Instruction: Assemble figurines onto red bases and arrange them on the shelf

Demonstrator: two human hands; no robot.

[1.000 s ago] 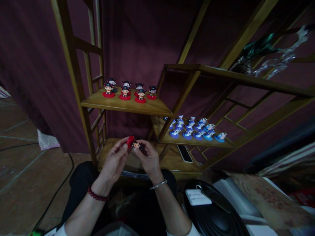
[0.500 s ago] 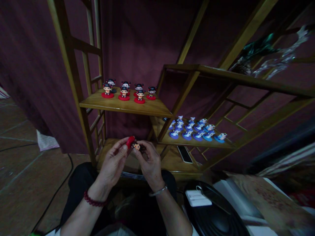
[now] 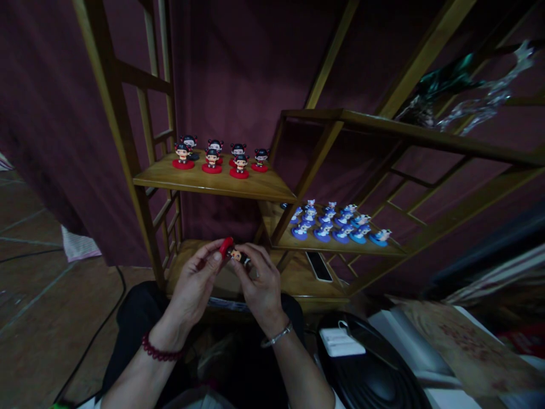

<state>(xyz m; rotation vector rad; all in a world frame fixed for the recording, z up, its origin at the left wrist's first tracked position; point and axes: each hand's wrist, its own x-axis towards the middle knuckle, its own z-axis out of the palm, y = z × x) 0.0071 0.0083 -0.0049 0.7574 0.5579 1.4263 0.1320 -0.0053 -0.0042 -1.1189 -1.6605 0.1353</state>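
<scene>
A small figurine [image 3: 237,256] with black hair and a red round base [image 3: 226,246] lies sideways between my two hands. My left hand [image 3: 198,278] pinches the red base between thumb and fingers. Around the figurine's head my right hand [image 3: 260,284] is closed, hiding part of the hair. Both hands are above my lap, in front of the lowest shelf. On the upper left shelf [image 3: 213,184] stand several similar red-based figurines [image 3: 212,161] in two rough rows.
Several blue and purple figurines [image 3: 326,227] stand on the middle right shelf. A phone [image 3: 319,266] lies on the lowest shelf. At my right are a black round object [image 3: 374,380] bearing a white item [image 3: 340,342], and a patterned bag [image 3: 455,341]. A cable [image 3: 100,324] runs along the floor.
The red base has tilted slightly in my left hand, and my right fingers have shifted a little on the head. The view has moved slightly; the shelf figurines stand as before.
</scene>
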